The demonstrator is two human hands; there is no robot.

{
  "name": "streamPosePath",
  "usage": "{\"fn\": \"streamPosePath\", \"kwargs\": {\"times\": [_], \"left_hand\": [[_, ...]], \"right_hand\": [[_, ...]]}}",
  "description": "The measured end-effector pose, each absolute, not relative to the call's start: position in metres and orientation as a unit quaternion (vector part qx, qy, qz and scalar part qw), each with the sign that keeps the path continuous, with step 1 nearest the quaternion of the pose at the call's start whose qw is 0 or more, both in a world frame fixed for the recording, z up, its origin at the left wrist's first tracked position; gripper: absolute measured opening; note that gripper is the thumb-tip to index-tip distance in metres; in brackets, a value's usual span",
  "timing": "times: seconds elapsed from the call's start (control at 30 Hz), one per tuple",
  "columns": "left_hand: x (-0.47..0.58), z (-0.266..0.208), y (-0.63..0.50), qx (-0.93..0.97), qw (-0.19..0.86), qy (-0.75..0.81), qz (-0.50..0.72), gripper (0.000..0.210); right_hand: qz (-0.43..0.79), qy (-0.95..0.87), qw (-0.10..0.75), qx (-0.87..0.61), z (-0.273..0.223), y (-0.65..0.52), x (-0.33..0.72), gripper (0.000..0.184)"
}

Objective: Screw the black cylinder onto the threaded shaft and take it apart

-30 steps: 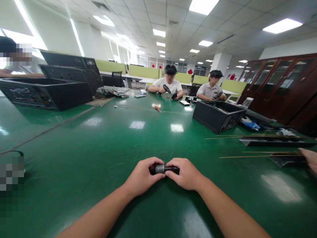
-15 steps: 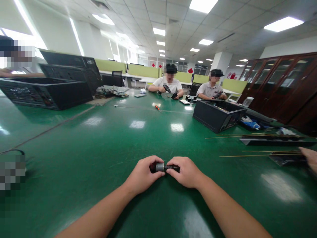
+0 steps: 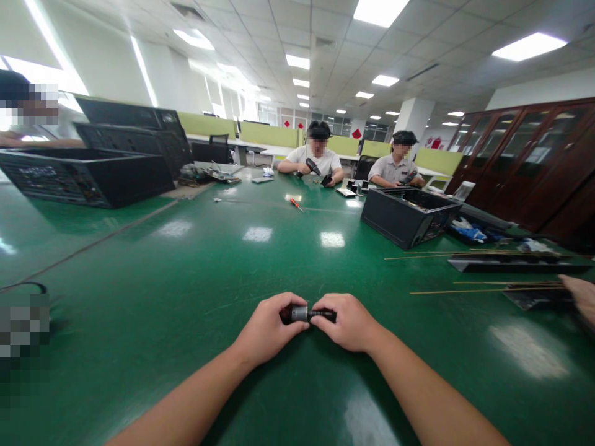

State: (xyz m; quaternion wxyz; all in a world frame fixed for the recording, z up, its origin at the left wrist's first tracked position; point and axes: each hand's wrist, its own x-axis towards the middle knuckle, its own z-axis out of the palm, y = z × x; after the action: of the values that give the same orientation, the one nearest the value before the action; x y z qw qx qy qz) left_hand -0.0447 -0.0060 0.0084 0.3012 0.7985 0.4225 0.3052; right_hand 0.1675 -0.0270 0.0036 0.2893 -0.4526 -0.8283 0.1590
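Just above the table's green surface [image 3: 186,285], my two hands are close together. My left hand [image 3: 264,329] is closed round a short cylinder [image 3: 300,313], silver at its right end and dark inside the grip. Between the thumb and fingers of my right hand [image 3: 349,325] is a dark, thin ridged rod [image 3: 324,313]. It lies level, in line with the silver end. Whether the rod and cylinder are joined I cannot tell, since fingertips hide parts of both.
Black computer cases [image 3: 116,176] [image 3: 404,217] stand left and right. An orange screwdriver [image 3: 295,204] lies ahead. Dark metal channels [image 3: 511,262] and thin rods [image 3: 437,292] are at right, beside another person's hand [image 3: 579,296]. Two people [image 3: 316,158] [image 3: 400,164] sit opposite, one holding a drill.
Both hands keep the same hold on the cylinder and rod. The whole view has shifted only very slightly.
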Motion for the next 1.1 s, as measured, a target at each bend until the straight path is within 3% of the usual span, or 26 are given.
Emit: {"fn": "streamPosePath", "kwargs": {"times": [1.1], "left_hand": [[-0.0468, 0.0037, -0.0006, 0.792, 0.293, 0.435, 0.314, 0.029]], "right_hand": [[0.138, -0.832, 0.283, -0.456, 0.0065, -0.0273, 0.1726, 0.012]]}}
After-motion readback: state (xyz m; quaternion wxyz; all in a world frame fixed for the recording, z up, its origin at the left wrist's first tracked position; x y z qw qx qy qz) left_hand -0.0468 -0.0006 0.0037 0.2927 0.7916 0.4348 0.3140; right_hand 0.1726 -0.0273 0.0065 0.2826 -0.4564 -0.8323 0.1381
